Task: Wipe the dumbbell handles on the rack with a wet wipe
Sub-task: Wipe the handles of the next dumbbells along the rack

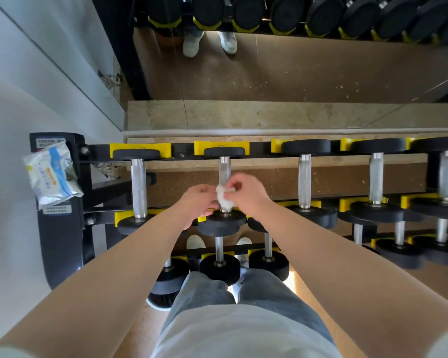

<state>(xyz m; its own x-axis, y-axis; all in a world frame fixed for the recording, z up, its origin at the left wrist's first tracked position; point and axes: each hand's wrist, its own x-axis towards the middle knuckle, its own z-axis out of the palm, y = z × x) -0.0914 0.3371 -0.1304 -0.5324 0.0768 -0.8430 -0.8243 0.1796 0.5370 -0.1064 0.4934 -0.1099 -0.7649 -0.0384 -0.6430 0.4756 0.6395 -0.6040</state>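
My left hand (pixel 199 200) and right hand (pixel 248 195) together pinch a crumpled wet wipe (pixel 224 197) against the rack's (pixel 62 228) second-from-left handle (pixel 224 167); I judge most handles remain.

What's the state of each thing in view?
second dumbbell: racked in yellow cradles, from left.
wet wipe: bunched, against that dumbbell's handle.
left hand: pinches the wet wipe.
right hand: pinches the wet wipe.
wipes packet: crumpled, resting on the rack end post.

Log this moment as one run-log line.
stage: wiping | left hand, right hand: pinch wet wipe | target: second dumbbell handle from left
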